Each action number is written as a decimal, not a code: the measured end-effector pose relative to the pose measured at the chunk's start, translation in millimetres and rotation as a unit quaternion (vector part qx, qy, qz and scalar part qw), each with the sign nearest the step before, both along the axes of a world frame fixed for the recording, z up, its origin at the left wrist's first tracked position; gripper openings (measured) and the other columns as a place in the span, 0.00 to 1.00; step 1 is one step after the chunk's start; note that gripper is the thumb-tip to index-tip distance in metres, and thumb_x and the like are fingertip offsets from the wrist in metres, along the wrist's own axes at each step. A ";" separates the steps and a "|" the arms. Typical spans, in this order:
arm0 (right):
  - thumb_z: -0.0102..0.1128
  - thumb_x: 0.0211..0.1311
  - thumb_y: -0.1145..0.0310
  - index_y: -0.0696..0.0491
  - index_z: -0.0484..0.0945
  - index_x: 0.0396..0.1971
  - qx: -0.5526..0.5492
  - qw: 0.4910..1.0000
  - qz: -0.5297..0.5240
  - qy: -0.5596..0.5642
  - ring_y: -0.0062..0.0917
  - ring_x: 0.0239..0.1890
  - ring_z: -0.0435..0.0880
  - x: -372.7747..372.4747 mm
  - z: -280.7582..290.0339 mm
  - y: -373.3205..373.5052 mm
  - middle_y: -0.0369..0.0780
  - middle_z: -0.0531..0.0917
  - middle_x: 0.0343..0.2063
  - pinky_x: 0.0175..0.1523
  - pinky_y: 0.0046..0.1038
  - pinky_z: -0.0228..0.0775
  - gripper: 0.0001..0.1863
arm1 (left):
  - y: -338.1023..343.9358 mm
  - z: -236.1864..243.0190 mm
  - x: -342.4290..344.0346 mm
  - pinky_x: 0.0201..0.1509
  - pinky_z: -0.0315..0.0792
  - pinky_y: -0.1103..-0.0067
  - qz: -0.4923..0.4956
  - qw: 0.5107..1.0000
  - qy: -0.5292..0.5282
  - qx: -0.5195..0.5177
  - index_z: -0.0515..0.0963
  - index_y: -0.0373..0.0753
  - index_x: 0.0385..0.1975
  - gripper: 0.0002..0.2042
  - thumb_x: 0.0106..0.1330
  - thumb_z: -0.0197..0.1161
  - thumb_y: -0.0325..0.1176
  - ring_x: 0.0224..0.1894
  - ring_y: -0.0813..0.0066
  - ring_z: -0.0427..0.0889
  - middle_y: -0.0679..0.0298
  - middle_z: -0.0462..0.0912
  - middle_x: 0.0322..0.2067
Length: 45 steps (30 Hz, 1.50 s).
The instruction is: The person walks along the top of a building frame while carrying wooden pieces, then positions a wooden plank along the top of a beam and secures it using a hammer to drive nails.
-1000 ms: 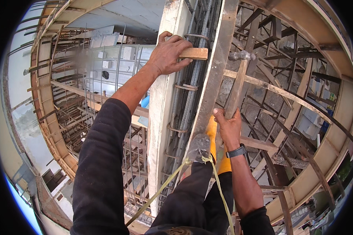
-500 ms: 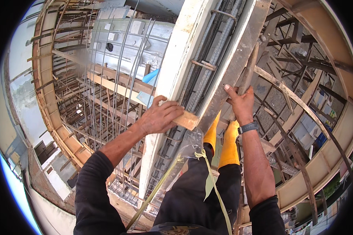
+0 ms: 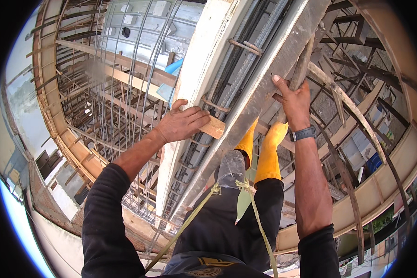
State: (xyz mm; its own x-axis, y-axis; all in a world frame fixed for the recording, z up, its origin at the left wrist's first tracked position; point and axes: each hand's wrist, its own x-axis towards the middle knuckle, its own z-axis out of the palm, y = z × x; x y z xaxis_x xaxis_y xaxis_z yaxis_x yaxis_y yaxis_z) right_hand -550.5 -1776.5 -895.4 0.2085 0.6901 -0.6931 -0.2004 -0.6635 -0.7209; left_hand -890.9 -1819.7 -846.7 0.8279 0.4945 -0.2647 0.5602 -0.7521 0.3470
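My left hand (image 3: 183,123) is closed round a short wooden block (image 3: 213,127). The block lies across the open top of a long beam form, its far end by the right-hand side board (image 3: 259,88). Steel reinforcing bars (image 3: 238,74) with ring ties run inside the form, between that board and the pale left board (image 3: 197,60). My right hand (image 3: 295,103), with a watch on the wrist, grips a rough wooden pole (image 3: 303,60) beside the outer face of the right board. Its thumb points up along the board; some fingers are hidden behind the pole.
My yellow boots (image 3: 269,155) stand on timber below the form. A clear plastic bag (image 3: 231,167) hangs from yellow-green straps at my waist. Thin upright rods (image 3: 136,60) rise on the left. Timber props and a curved plywood form (image 3: 356,215) surround a deep drop.
My right hand has shifted slightly right and upward in view, still on the pole. The left hand and block sit a little farther left. The whole view has turned slightly; the plastic bag swung lower.
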 end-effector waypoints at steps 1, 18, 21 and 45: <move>0.77 0.57 0.68 0.61 0.68 0.48 -0.001 1.000 -0.009 -0.005 0.27 0.35 0.87 -0.5 0.0 -0.4 0.42 0.83 0.36 0.37 0.28 0.85 0.27 | 1.5 -0.3 0.6 0.71 0.47 0.61 -0.010 1.000 -0.001 -0.002 0.77 0.51 0.53 0.24 0.54 0.73 0.38 0.58 0.79 0.77 0.74 0.81 0.55; 0.78 0.56 0.67 0.60 0.68 0.47 -0.009 0.999 -0.033 -0.012 0.29 0.39 0.87 -5.2 2.2 -0.8 0.44 0.83 0.40 0.39 0.31 0.85 0.27 | -25.8 -5.0 -8.9 0.77 0.49 0.57 0.129 0.988 0.042 0.077 0.77 0.60 0.54 0.33 0.43 0.81 0.42 0.74 0.58 0.52 0.69 0.62 0.67; 0.79 0.56 0.66 0.61 0.68 0.47 -0.007 0.998 -0.055 -0.004 0.29 0.39 0.87 -7.2 3.1 -0.6 0.45 0.83 0.40 0.40 0.32 0.86 0.29 | -20.8 -0.9 -7.3 0.77 0.49 0.57 0.129 0.989 0.038 0.062 0.77 0.58 0.54 0.33 0.43 0.80 0.42 0.74 0.58 0.53 0.68 0.63 0.67; 0.80 0.47 0.44 0.64 0.68 0.39 -0.050 0.969 0.014 -0.243 0.44 0.30 0.82 -17.6 1.9 -2.0 0.51 0.81 0.27 0.37 0.43 0.73 0.40 | -16.6 24.9 -6.3 0.75 0.45 0.46 0.113 0.990 0.083 0.010 0.74 0.55 0.61 0.29 0.60 0.68 0.53 0.72 0.52 0.56 0.62 0.63 0.68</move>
